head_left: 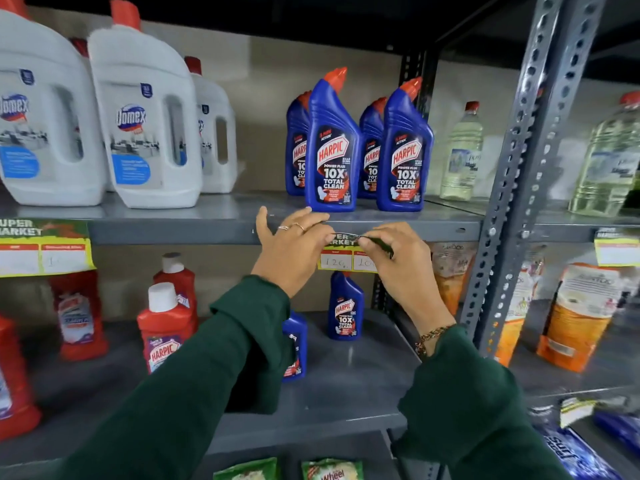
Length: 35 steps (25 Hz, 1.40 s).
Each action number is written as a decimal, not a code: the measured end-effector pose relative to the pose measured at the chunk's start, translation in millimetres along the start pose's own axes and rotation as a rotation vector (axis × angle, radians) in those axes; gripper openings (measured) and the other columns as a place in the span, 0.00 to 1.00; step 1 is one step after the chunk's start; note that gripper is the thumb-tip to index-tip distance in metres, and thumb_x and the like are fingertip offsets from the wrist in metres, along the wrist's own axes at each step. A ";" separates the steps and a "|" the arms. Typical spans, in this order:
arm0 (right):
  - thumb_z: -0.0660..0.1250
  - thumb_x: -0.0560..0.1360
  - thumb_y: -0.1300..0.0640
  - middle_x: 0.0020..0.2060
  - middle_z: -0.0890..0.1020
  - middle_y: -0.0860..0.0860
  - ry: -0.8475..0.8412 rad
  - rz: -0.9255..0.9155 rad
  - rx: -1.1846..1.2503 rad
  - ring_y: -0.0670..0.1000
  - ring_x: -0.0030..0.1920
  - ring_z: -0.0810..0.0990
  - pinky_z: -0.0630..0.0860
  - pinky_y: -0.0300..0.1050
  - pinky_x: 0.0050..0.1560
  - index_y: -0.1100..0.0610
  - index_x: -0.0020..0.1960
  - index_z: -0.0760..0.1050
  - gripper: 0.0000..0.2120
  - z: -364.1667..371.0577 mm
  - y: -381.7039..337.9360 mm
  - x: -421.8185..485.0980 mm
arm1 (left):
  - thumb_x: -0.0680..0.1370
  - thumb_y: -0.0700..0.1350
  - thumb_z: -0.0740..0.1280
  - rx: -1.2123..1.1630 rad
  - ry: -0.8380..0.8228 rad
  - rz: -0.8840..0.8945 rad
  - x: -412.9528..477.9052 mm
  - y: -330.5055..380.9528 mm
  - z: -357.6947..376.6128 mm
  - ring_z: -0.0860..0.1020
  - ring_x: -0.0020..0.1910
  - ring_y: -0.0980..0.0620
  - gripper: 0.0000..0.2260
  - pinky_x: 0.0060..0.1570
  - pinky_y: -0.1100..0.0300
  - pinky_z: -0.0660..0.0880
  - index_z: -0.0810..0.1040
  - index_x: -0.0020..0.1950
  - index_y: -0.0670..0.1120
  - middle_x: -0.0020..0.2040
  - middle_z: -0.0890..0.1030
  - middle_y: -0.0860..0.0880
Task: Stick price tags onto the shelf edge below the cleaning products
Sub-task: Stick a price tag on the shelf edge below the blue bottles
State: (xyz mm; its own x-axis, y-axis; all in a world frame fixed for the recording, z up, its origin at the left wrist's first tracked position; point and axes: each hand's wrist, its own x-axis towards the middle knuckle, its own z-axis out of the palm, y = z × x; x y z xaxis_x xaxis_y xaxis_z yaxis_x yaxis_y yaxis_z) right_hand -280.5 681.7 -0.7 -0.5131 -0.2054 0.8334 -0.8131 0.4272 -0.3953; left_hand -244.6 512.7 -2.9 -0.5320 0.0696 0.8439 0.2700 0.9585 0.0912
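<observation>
Pinching the yellow-and-green paper price tag point(341, 252) mid-frame — left hand point(294, 251) and right hand point(398, 258) square it against the grey metal shelf edge point(173, 233), likely for sticking.

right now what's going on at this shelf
A person in green sleeves is fixing a price tag to the grey shelf edge just below the blue Harpic bottles. The left hand and right hand pinch the tag's top corners against the edge; its lower part, with handwritten numbers, hangs down. Another tag already hangs at the left, under the white Domex jugs.
</observation>
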 end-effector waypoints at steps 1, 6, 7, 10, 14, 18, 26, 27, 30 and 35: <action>0.68 0.73 0.62 0.44 0.78 0.55 0.007 -0.021 -0.006 0.47 0.45 0.75 0.65 0.21 0.46 0.63 0.48 0.79 0.06 0.3 2.4 0.0 | 0.78 0.46 0.61 -0.006 0.006 -0.021 1.4 0.4 2.2 0.70 0.64 0.45 0.09 0.63 0.32 0.41 0.80 0.47 0.45 0.60 0.79 0.47; 0.67 0.73 0.63 0.52 0.80 0.59 0.014 -0.119 -0.069 0.55 0.60 0.74 0.70 0.45 0.59 0.64 0.46 0.78 0.05 4.9 13.2 3.5 | 0.76 0.49 0.66 -0.050 0.030 -0.126 5.7 4.7 3.7 0.68 0.65 0.49 0.07 0.66 0.39 0.38 0.79 0.44 0.46 0.60 0.79 0.50; 0.67 0.73 0.63 0.53 0.79 0.59 0.020 -0.118 -0.070 0.55 0.61 0.73 0.70 0.46 0.59 0.64 0.45 0.78 0.04 5.0 14.4 5.7 | 0.76 0.48 0.66 -0.040 0.024 -0.125 6.7 6.9 5.3 0.68 0.65 0.49 0.07 0.65 0.40 0.38 0.79 0.44 0.46 0.60 0.79 0.50; 0.70 0.71 0.61 0.55 0.78 0.59 0.014 -0.067 -0.077 0.55 0.62 0.72 0.70 0.48 0.59 0.63 0.43 0.80 0.04 5.2 18.4 9.4 | 0.75 0.45 0.67 -0.028 0.029 -0.110 9.1 10.2 10.7 0.70 0.62 0.48 0.05 0.65 0.41 0.40 0.80 0.42 0.46 0.59 0.79 0.49; 0.72 0.70 0.59 0.56 0.78 0.57 0.007 0.017 -0.078 0.50 0.59 0.73 0.69 0.41 0.55 0.63 0.41 0.81 0.06 7.2 20.5 7.7 | 0.71 0.46 0.71 -0.061 0.036 -0.125 10.0 7.7 11.0 0.71 0.60 0.50 0.03 0.65 0.47 0.39 0.81 0.38 0.48 0.58 0.79 0.51; 0.72 0.70 0.58 0.53 0.79 0.56 0.061 0.039 -0.146 0.46 0.49 0.74 0.67 0.38 0.45 0.61 0.40 0.81 0.06 8.6 17.2 10.2 | 0.73 0.46 0.70 -0.040 0.041 -0.085 7.4 6.4 11.8 0.71 0.61 0.49 0.05 0.65 0.45 0.39 0.81 0.37 0.47 0.58 0.79 0.50; 0.70 0.71 0.55 0.48 0.79 0.54 0.146 0.067 -0.163 0.44 0.41 0.72 0.65 0.39 0.38 0.59 0.42 0.81 0.07 10.8 10.7 17.1 | 0.75 0.45 0.68 -0.088 0.150 -0.158 13.5 4.7 15.4 0.75 0.55 0.54 0.08 0.65 0.53 0.42 0.80 0.36 0.45 0.51 0.83 0.51; 0.70 0.71 0.55 0.47 0.79 0.55 0.169 0.068 -0.162 0.44 0.41 0.72 0.64 0.39 0.37 0.60 0.42 0.81 0.07 11.4 10.3 18.4 | 0.75 0.45 0.67 -0.092 0.159 -0.167 14.8 4.9 16.1 0.75 0.54 0.54 0.08 0.64 0.53 0.43 0.80 0.37 0.45 0.50 0.83 0.51; 0.72 0.70 0.57 0.45 0.80 0.56 0.216 0.061 -0.179 0.49 0.39 0.77 0.65 0.40 0.36 0.61 0.43 0.81 0.07 16.9 10.8 20.5 | 0.75 0.45 0.67 -0.097 0.182 -0.187 17.5 6.3 17.8 0.76 0.51 0.53 0.08 0.64 0.52 0.45 0.79 0.37 0.45 0.48 0.84 0.51; 0.72 0.70 0.55 0.46 0.79 0.57 0.245 0.088 -0.145 0.55 0.44 0.78 0.72 0.45 0.39 0.60 0.44 0.78 0.09 25.1 16.9 18.8 | 0.73 0.44 0.70 -0.117 0.214 -0.220 17.8 10.4 19.9 0.77 0.48 0.52 0.07 0.63 0.50 0.48 0.77 0.36 0.44 0.46 0.84 0.49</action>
State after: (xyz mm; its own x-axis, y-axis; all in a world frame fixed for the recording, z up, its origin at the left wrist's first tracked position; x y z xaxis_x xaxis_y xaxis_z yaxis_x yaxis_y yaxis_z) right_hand -310.8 663.0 -1.5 -0.4839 0.0488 0.8738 -0.7119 0.5588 -0.4254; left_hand -267.2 529.4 2.6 -0.4103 -0.2075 0.8880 0.2644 0.9049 0.3336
